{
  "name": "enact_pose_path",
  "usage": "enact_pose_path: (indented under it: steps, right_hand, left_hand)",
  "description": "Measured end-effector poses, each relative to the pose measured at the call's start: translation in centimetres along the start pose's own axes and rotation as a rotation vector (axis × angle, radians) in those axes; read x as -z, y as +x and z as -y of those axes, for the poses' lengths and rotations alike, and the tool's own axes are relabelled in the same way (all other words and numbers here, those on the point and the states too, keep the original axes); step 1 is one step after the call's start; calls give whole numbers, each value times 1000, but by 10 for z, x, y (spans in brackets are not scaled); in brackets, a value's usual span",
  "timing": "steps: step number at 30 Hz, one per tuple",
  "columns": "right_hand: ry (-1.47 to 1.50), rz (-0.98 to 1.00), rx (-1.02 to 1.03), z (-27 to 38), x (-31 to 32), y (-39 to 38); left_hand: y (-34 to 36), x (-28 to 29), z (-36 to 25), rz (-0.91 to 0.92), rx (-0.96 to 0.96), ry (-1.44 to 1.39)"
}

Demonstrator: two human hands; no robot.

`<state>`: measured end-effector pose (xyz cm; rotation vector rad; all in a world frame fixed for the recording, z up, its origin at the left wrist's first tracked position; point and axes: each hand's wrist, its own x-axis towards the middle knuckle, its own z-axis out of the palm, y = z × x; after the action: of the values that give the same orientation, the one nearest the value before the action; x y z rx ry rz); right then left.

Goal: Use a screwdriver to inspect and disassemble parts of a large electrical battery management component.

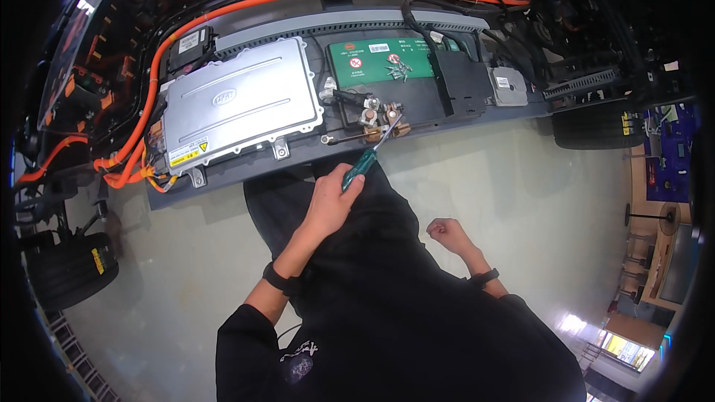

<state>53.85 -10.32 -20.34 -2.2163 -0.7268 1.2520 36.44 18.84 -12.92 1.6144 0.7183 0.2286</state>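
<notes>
My left hand (334,197) is wrapped round the green handle of a screwdriver (363,167). The screwdriver's metal shaft slants up and right, and its tip is at a copper-coloured bolted battery terminal clamp (392,114); whether it touches a bolt I cannot tell. Beside that clamp is another bolt head with cable lugs (369,115). A ring-ended metal rod (350,136) reaches left from the clamp. Off to the right, over the floor, my right hand (449,236) is curled closed, and its palm is hidden. A small heap of screws (399,69) lies on top of a green-labelled battery (357,67).
Left of the battery sits a silver finned-edge metal housing (238,97) with a mounting tab. Thick orange cable (261,4) runs behind it and down its left side. A small grey module (509,87) is at right. Tyres (596,129) flank the vehicle bay over a pale floor (536,193).
</notes>
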Motion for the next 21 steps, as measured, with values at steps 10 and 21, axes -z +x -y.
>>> enact_pose_path:
  steps: [10,21]
  right_hand:
    - [-19,17,-20,0,-1,1]
    - [-8,9,-22,8,-1,-2]
  left_hand:
    - [7,6,9,-37,-18,63]
    - [11,12,11,-69,-58,68]
